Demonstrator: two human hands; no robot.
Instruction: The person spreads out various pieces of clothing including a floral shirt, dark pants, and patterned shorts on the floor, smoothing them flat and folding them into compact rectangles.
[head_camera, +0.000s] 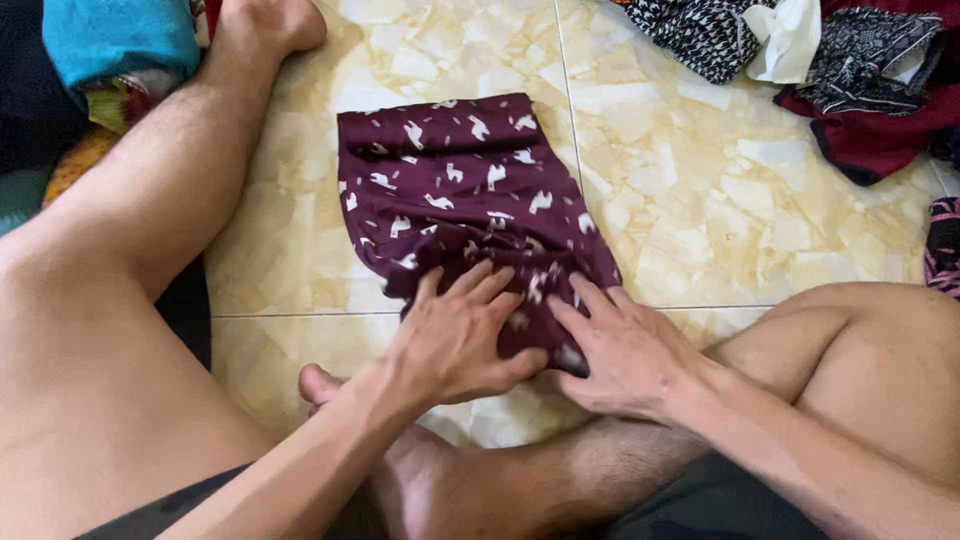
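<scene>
Head view – left hand (455, 340) and right hand (625, 350) press maroon patterned cloth (455, 190)

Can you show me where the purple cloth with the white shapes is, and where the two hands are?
maroon patterned cloth (455, 175): head view, on the flat middle of the folded fabric.
left hand (455, 340): head view, on the back of the hand.
right hand (625, 350): head view, on the back of the hand.

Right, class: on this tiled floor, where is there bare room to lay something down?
Bare floor lies between the maroon cloth and the clothes pile, and left of the cloth beside the leg. It is crowded where the left hand and right hand press the cloth.
</scene>
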